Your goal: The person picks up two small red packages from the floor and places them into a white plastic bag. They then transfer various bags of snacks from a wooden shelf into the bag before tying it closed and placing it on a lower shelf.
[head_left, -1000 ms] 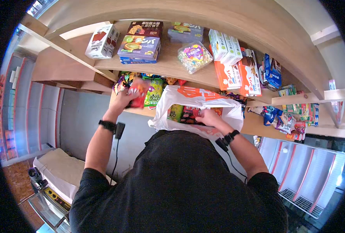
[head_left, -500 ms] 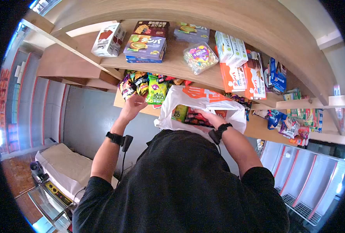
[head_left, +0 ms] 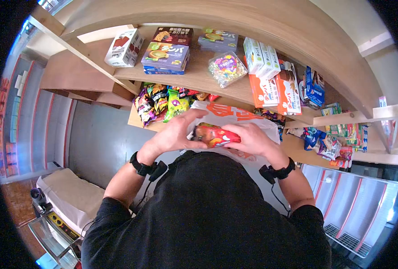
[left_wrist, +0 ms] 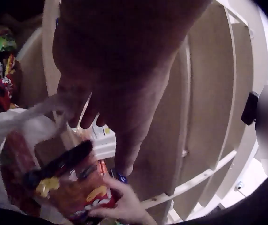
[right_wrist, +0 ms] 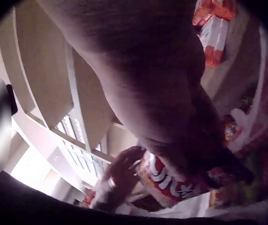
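My right hand [head_left: 252, 139] grips a red snack bag [head_left: 217, 136] by its right end, thumb on the near side. In the left wrist view the same bag [left_wrist: 77, 187] shows a dark end and yellow print. My left hand [head_left: 174, 134] is at the bag's left end, thumb and fingers spread apart around it. Behind and beneath both hands lies a white plastic carrier bag [head_left: 266, 123] with orange print, its mouth partly hidden by the hands. More red packets [left_wrist: 19, 154] show inside it in the left wrist view.
Bagged snacks, among them a green bag [head_left: 177, 106], lie on the lower shelf at left. The shelf above holds purple biscuit boxes [head_left: 165, 56], a clear candy tub [head_left: 227, 69] and orange-white boxes [head_left: 288, 92]. Several more packets [head_left: 324, 143] sit at right.
The left hand let go of a red bag near the shelf snacks, then moved right to the carrier bag. The right hand has lifted a red snack bag from inside the carrier.
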A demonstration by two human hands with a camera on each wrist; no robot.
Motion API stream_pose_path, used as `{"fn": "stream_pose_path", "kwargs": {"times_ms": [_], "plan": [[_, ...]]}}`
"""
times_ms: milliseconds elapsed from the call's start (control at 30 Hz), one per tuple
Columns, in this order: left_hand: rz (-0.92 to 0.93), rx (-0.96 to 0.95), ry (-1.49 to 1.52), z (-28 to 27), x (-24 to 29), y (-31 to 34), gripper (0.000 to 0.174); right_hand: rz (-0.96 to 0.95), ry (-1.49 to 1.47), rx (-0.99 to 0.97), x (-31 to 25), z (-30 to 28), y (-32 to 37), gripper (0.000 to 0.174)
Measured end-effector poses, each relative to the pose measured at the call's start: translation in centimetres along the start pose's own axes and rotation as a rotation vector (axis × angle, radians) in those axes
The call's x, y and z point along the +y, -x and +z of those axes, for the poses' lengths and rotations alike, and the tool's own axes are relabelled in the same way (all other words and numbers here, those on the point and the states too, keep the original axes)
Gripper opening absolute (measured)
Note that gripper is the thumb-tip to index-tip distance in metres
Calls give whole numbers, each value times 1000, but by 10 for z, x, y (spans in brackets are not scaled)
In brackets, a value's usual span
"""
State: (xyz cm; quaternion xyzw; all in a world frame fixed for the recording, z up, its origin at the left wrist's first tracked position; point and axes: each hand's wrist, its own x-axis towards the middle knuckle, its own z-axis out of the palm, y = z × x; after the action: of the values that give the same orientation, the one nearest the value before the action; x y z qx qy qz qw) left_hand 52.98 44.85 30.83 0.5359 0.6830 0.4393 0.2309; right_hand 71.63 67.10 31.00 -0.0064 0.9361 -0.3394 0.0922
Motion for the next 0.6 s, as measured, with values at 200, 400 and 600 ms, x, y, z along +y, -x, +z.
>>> {"fn": "stream_pose_path", "kwargs": {"times_ms": [200,400,600], "plan": [[-233,-85,229,-42,-55,25,61,-79,-253,325,-7,10,0,65],[-821,336,882,-87,-148,63,38,335,-309,-8,60,69,28,42],[-752,228,1061,-40,-228,-22,40,541,160,-240,129,132,7,40]]}}
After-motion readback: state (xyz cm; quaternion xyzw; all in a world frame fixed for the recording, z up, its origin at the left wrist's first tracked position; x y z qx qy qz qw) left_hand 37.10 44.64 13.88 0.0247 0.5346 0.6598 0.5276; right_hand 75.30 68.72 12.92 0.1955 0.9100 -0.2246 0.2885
